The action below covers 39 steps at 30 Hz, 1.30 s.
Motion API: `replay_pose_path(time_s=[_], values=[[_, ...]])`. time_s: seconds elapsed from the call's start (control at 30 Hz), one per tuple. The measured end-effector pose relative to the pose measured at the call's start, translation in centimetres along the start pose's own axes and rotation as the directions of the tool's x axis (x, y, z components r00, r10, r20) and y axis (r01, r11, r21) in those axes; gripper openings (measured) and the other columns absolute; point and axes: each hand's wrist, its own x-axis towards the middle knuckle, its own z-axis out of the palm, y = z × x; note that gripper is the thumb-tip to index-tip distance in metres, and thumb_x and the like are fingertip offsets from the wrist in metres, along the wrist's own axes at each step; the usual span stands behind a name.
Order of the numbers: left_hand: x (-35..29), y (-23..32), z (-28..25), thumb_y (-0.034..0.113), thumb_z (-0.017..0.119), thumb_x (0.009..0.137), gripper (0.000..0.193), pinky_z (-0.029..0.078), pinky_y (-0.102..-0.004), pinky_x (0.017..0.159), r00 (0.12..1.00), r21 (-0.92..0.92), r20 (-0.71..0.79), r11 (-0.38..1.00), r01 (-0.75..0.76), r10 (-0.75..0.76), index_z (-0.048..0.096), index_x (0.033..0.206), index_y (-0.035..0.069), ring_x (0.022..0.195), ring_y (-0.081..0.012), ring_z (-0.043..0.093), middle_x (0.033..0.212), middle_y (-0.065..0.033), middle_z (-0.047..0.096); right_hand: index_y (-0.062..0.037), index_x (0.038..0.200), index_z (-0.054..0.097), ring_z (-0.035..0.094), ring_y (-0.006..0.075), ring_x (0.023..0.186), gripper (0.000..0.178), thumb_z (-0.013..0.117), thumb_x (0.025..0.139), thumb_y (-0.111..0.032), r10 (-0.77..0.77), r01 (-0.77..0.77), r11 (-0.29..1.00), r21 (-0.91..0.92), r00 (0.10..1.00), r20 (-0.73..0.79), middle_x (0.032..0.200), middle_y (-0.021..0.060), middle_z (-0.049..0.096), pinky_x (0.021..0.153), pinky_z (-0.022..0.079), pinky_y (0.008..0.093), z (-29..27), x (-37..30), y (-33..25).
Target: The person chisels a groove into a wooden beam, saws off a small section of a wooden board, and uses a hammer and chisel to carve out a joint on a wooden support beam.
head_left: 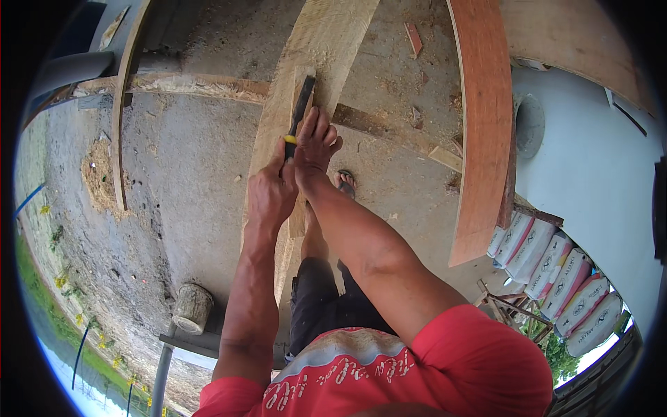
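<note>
Probably for steady guiding above the wooden plank (pixel 326 42), the left hand (pixel 272 192) clasps the chisel (pixel 301 104), while the right hand (pixel 315 147) braces its blade, closure unclear.

A: Any text visible?
B: Two spots. Pale, worn script lettering (pixel 347 372) is printed across the front of the red shirt (pixel 417 382) being worn.
A: And the second?
B: Stacked sacks (pixel 552 278), right side. Dark block print is carried on several, alongside red or pink bands.
A: Fully legible?
B: Partly. Print is repeated sack to sack; smaller marks are too small to be made out.
</note>
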Motion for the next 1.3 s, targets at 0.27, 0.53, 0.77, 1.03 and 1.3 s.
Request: replay_pose_path(time_s=[0.27, 0.53, 0.77, 1.03, 1.3], values=[[-1.0, -1.3, 0.5, 0.022, 0.053, 0.096, 0.045, 0.051, -0.0418, 0.065, 0.999, -0.040, -0.046, 0.999, 0.014, -0.016, 0.056, 0.136, 0.003, 0.073, -0.0388, 0.069, 0.081, -0.0305, 0.064, -0.0044, 0.153, 0.010, 0.028, 0.0370, 0.131, 0.096, 0.069, 0.081, -0.026, -0.001, 0.001, 1.000, -0.011, 1.000, 0.017, 0.156, 0.0150, 0.017, 0.105, 0.022, 0.0678, -1.1, -0.1, 0.0], [-1.4, -1.7, 1.0, 0.022, 0.055, 0.096, 0.042, 0.051, -0.0437, 0.060, 0.995, -0.060, -0.095, 0.998, 0.011, -0.016, 0.058, 0.134, 0.005, 0.066, -0.0409, 0.066, 0.072, -0.0287, 0.062, -0.0031, 0.153, 0.009, 0.027, 0.0372, 0.131, 0.103, 0.075, 0.078, -0.027, -0.037, 0.038, 0.999, 0.018, 0.997, -0.061, 0.157, 0.0150, 0.016, 0.104, 0.021, 0.0667, -0.4, -0.2, 0.0], [-0.4, -2.4, 2.1, 0.020, 0.055, 0.095, 0.043, 0.052, -0.0447, 0.063, 0.990, -0.163, -0.136, 0.987, 0.015, -0.038, 0.058, 0.135, 0.003, 0.071, -0.0416, 0.068, 0.075, -0.0300, 0.063, -0.0016, 0.149, 0.022, 0.032, 0.0361, 0.126, 0.079, 0.063, 0.085, -0.022, -0.064, 0.052, 0.996, -0.067, 0.980, -0.189, 0.153, 0.0149, 0.025, 0.100, 0.026, 0.0615, 1.4, 0.2, 0.0], [-1.3, -2.3, 2.6, 0.022, 0.053, 0.096, 0.044, 0.052, -0.0416, 0.068, 0.990, -0.164, -0.135, 0.986, 0.008, -0.031, 0.057, 0.136, 0.005, 0.076, -0.0386, 0.069, 0.083, -0.0300, 0.065, -0.0020, 0.148, 0.024, 0.034, 0.0346, 0.122, 0.070, 0.059, 0.088, -0.014, -0.084, 0.063, 0.994, -0.088, 0.963, -0.257, 0.152, 0.0136, 0.029, 0.096, 0.030, 0.0595, 2.0, 0.1, 0.8], [-0.6, -0.9, 2.4, 0.022, 0.055, 0.095, 0.044, 0.052, -0.0434, 0.065, 0.987, -0.168, -0.156, 0.986, -0.003, -0.024, 0.056, 0.136, 0.005, 0.074, -0.0407, 0.068, 0.079, -0.0291, 0.064, -0.0026, 0.148, 0.025, 0.038, 0.0358, 0.117, 0.075, 0.061, 0.086, -0.023, -0.124, 0.090, 0.989, -0.115, 0.932, -0.341, 0.153, 0.0148, 0.028, 0.091, 0.034, 0.0591, 1.8, 0.8, 1.2]])
